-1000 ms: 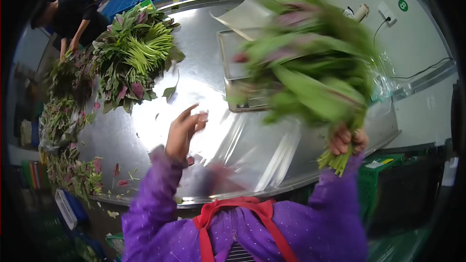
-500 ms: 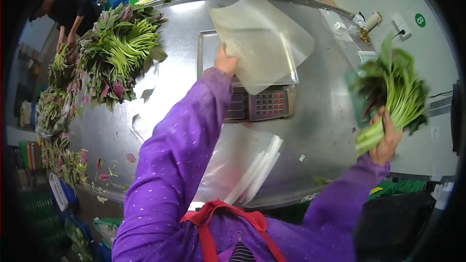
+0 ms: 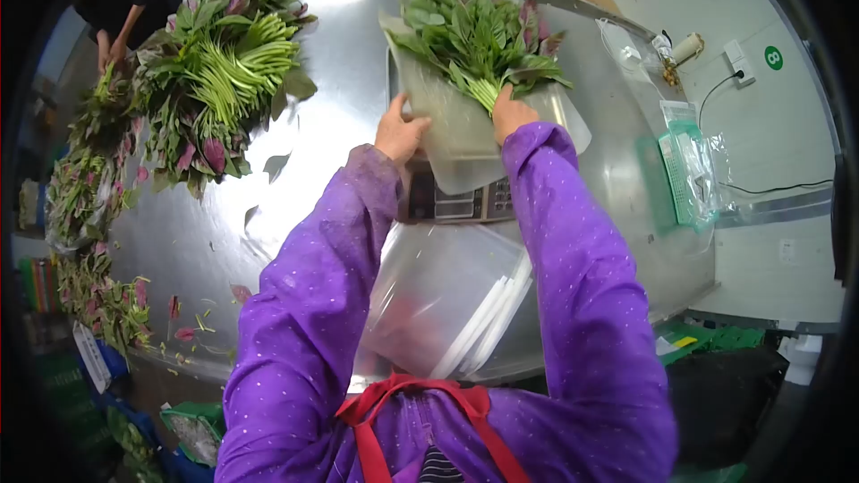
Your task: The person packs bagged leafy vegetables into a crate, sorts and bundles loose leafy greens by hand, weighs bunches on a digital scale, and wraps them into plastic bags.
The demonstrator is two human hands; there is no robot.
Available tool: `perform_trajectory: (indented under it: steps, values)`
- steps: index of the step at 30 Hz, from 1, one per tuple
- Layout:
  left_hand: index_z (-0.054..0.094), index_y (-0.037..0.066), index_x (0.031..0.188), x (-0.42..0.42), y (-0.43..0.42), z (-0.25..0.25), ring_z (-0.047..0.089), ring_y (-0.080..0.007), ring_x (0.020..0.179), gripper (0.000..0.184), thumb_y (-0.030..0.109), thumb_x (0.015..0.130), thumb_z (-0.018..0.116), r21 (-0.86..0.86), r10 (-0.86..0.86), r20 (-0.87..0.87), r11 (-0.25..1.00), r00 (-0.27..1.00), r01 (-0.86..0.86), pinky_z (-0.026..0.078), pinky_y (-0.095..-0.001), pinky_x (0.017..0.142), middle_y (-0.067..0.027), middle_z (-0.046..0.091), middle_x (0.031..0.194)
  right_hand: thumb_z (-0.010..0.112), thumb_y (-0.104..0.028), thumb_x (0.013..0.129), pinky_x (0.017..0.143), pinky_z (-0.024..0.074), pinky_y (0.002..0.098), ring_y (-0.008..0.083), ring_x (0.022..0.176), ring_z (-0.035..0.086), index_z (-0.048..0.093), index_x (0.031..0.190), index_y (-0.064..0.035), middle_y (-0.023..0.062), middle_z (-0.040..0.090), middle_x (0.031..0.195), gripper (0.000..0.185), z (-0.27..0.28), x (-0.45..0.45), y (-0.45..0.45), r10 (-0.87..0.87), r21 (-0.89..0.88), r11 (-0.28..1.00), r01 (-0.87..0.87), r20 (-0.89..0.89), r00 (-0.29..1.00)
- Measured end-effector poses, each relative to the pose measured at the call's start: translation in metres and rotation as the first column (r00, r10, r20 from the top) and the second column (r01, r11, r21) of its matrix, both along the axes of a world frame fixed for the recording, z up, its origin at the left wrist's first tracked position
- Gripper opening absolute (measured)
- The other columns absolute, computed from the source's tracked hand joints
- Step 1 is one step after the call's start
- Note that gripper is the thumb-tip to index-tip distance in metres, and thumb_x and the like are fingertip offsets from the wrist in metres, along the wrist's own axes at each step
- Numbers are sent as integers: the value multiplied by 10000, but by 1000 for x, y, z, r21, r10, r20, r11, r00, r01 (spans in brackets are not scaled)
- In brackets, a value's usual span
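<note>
A bunch of leafy greens [image 3: 474, 36] with green and purplish leaves lies over a translucent plastic sheet [image 3: 456, 165], its stems towards me. My right hand [image 3: 515, 114] is closed around the stem end. At the sheet's left edge is my left hand [image 3: 400, 131], thumb and forefinger apart, with nothing visible between them. Under the sheet stands a weighing scale [image 3: 497, 200], its pan and part of its keypad covered. Nearer me lie clear plastic bags [image 3: 412, 295] with white strips along one side.
A large heap of leafy greens [image 3: 224, 76] sits on the left of the metal table [image 3: 608, 241], with loose leaves below it. A green plastic basket [image 3: 684, 174] stands at the right edge. Another person [image 3: 130, 0] handles greens at the upper left.
My right hand has brought the greens from the far right onto the sheet over the scale. My left hand has let go of the sheet, which now lies flatter.
</note>
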State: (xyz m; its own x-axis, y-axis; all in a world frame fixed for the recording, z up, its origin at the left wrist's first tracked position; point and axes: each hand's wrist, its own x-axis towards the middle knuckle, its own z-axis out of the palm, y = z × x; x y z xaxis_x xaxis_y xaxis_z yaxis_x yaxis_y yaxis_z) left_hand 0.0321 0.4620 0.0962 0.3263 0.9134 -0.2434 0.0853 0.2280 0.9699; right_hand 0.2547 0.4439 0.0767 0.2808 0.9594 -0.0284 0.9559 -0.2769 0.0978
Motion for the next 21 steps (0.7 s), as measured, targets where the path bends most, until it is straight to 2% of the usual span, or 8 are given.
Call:
perform_trajectory:
  steps: [3, 5, 7, 10, 12, 14, 18, 21]
  values:
    - [382, 0, 1332, -32, -20, 27, 519, -235, 1045, 602, 109, 792, 625, 193, 62, 121, 978, 991, -84, 445, -332, 879, -182, 497, 1234, 491, -93, 849, 715, 515, 440, 356, 789, 658, 314, 1346, 54, 217, 651, 887, 548, 7, -2, 1, -13, 0, 1000, 13, 48, 999]
    - [553, -17, 1157, -64, -54, 77, 577, -191, 968, 331, 71, 838, 571, 415, -30, 211, 908, 977, -61, 456, -310, 841, -121, 613, 1083, 506, -98, 839, 706, 516, 432, 360, 788, 657, 298, 1350, 51, 211, 653, 882, 572, 11, -4, -3, -9, 2, 1000, 9, 89, 996]
    - [638, 4, 995, -107, -103, 157, 620, -176, 823, 181, 27, 839, 551, 640, -140, 45, 764, 989, 79, 478, -308, 761, -89, 665, 899, 653, -238, 744, 833, 473, 452, 363, 929, 626, 219, 1387, 17, 242, 618, 1002, 816, 40, -12, -7, -84, -170, 982, 85, 13, 996]
    - [591, 28, 750, -143, -150, 226, 544, -187, 574, 215, 141, 868, 452, 959, -15, -235, 163, 972, 234, 444, -312, 566, -30, 590, 683, 695, -423, 718, 836, 477, 424, 391, 923, 597, 183, 1395, 21, 264, 589, 1050, 957, 76, -16, -36, 38, -61, 997, -37, 7, 999]
    - [586, 39, 772, -174, -180, 238, 545, -179, 613, 235, 225, 876, 485, 979, -58, -92, 175, 994, 101, 426, -299, 580, -16, 579, 727, 664, -399, 769, 850, 464, 398, 354, 1001, 591, 369, 1323, 17, 218, 605, 1095, 754, 87, -17, -68, 86, 199, 977, -80, -23, 996]
    - [585, 45, 786, -203, -194, 243, 545, -181, 627, 230, 234, 876, 490, 998, -193, 28, 66, 981, -16, 427, -302, 584, -15, 578, 742, 643, -340, 806, 834, 469, 361, 291, 988, 608, 504, 1231, 9, 194, 626, 1064, 567, 89, -13, -114, 148, 460, 888, 23, -332, 932]
    - [584, 57, 815, -233, -212, 244, 543, -183, 654, 221, 252, 875, 499, 1000, -382, 12, -22, 924, -22, 429, -306, 592, -12, 577, 772, 625, -275, 831, 800, 465, 347, 254, 934, 611, 593, 1108, 25, 177, 639, 1002, 409, 59, 32, -231, -84, 317, 855, 411, -698, 712]
    - [583, 65, 836, -233, -225, 241, 542, -185, 675, 218, 266, 874, 506, 995, -497, -97, -53, 862, 81, 431, -310, 598, -11, 575, 795, 624, -239, 803, 832, 454, 377, 320, 972, 594, 569, 1136, 28, 204, 627, 1030, 430, -7, 92, -344, -316, 67, 921, 384, -449, 836]
